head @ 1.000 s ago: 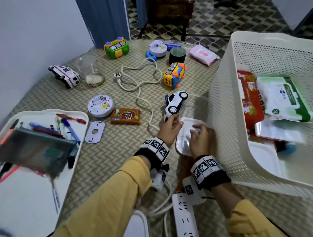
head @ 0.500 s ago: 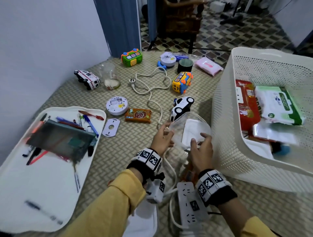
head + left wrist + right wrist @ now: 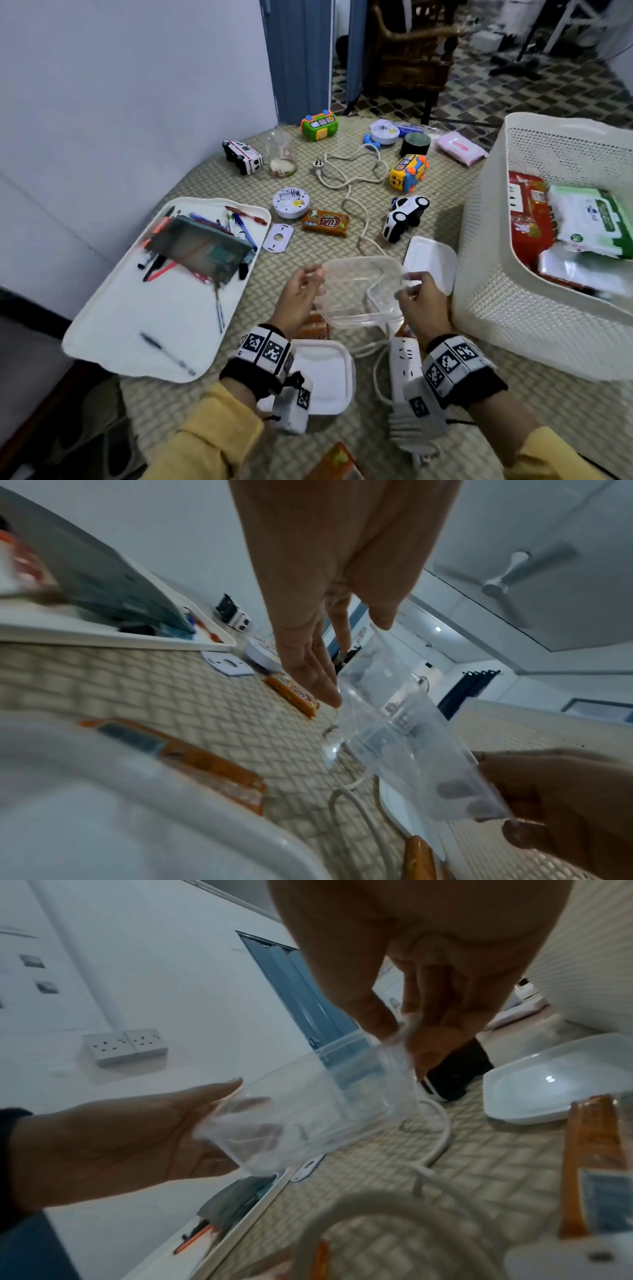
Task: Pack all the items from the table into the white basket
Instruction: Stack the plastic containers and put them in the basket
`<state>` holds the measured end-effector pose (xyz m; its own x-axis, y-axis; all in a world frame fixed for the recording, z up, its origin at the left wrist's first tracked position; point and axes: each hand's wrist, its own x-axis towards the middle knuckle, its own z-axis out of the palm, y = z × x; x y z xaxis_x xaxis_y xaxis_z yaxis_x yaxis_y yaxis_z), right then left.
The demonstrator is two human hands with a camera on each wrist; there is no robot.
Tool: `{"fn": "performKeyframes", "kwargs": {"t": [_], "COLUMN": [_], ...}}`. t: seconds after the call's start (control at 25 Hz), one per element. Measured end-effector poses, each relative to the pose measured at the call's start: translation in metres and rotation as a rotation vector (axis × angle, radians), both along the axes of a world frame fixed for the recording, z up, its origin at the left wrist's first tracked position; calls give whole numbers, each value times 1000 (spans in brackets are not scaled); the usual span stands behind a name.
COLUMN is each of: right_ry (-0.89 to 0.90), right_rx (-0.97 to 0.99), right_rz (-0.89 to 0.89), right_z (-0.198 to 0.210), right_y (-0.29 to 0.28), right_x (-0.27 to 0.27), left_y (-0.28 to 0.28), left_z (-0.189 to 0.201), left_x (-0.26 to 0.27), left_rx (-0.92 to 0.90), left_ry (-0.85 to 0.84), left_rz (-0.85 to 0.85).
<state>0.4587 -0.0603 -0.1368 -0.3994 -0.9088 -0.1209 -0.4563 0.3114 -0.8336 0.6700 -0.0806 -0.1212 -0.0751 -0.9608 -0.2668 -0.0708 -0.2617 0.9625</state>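
A clear plastic container (image 3: 359, 291) is held above the counter (image 3: 308, 260) between both hands, just left of the white basket (image 3: 486, 274). Its left rim is pinched by the fingers of the left hand (image 3: 299, 299), thumb over the edge; its right rim is gripped by the fingers of the right hand (image 3: 419, 305), curled round the corner. In the left wrist view the container (image 3: 394, 723) is seen tilted, clear of the surface. A white lid (image 3: 430, 262) lies on the counter behind it, beside the basket wall, and a second white lid (image 3: 325, 373) lies under the left wrist.

The counter is covered by a woven beige mat. On it are spread a white power strip (image 3: 406, 373) with its cord (image 3: 346, 178), a black-and-white toy car (image 3: 404, 217), an orange snack pack (image 3: 325, 222), a yellow toy bus (image 3: 407, 171) and a white tray (image 3: 144, 318) of pens. Beyond the counter, a pale wall (image 3: 120, 85), a blue curtain (image 3: 298, 58) and a patterned tile floor (image 3: 513, 92) are seen.
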Motion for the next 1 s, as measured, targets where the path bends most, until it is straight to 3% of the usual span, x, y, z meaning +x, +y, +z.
{"fn": "performKeyframes", "kwargs": {"t": [0.2,0.48,0.72,1.0], "right_ry": [-89,-117,-105,-89], "right_rx": [0,70,136,111], "right_rz": [173,252,298,295], "right_z": [0,-11,-16,-12], "right_y": [31,63,80,84], "right_x": [38,75,85,80], "left_y": [42,75,91,91], "left_z": [-8,-13,-24,-26], "left_x": [47,89,105,102], "left_rx": [-38,-25,102,115], "left_ry": [-55,-148,-138,-208], "left_rz": [94,165,159,111]}}
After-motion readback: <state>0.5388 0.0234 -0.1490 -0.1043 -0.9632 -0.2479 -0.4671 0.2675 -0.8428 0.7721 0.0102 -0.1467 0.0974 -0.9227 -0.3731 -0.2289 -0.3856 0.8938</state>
